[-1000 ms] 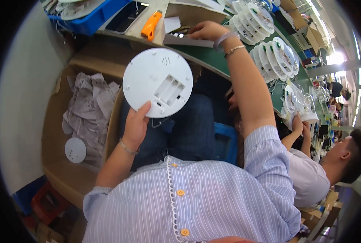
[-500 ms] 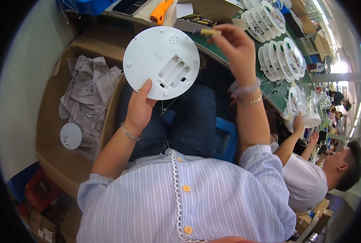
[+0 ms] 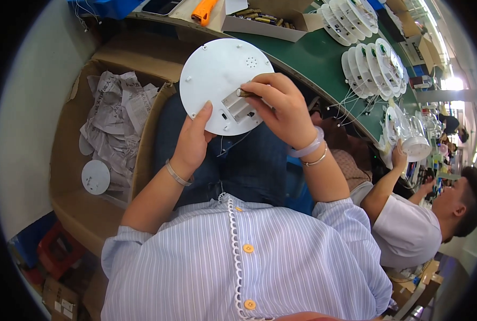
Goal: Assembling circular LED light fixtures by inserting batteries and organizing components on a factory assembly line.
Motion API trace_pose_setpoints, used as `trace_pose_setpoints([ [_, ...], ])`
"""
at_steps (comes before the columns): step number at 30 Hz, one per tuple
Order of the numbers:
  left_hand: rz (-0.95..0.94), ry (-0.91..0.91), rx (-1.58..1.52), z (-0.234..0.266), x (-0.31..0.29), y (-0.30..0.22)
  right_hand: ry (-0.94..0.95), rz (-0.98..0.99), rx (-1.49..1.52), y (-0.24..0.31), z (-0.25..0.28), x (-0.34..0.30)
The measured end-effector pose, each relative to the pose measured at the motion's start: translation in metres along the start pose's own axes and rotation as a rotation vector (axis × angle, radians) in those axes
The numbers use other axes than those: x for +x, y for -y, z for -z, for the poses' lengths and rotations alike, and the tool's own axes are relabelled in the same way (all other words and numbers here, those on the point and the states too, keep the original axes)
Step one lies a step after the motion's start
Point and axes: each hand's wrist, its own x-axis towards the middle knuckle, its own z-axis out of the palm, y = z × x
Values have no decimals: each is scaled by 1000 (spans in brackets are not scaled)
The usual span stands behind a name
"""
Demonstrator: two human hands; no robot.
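My left hand (image 3: pixel 194 140) grips the lower left edge of a round white plastic disc (image 3: pixel 209 75), thumb on its face and fingers behind. A rectangular battery compartment (image 3: pixel 235 111) is set into the disc, with a few small holes and pegs around it. Between the thumb and fingers of my right hand (image 3: pixel 284 107) is a cylindrical battery (image 3: pixel 243 93), its end over the upper part of the compartment. My right fingers hide part of the compartment. Thin wires (image 3: pixel 223 150) hang below the disc.
An open box of batteries (image 3: pixel 270 27) stands on the green table (image 3: pixel 302 56), beside an orange tool (image 3: pixel 203 12). Racked white discs (image 3: pixel 374 67) line the right side. A carton with crumpled paper (image 3: pixel 115 112) is at left. A co-worker (image 3: pixel 409 230) sits at right.
My right hand has come down and left with the battery, from near the battery box to the disc's compartment. The disc has shifted slightly right.
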Motion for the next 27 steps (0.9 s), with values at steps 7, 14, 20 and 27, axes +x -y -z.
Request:
trace_pose_setpoints([
  [7, 57, -82, 118, 6, 4, 1, 163, 140, -205, 3, 6, -1],
  [14, 35, -65, 88, 5, 2, 5, 237, 97, -146, 6, 4, -1],
  [20, -6, -68, 94, 15, 4, 8, -150, -284, -106, -1, 10, -9],
  [27, -84, -40, 206, 8, 3, 5, -12, -818, 671, -3, -7, -15],
])
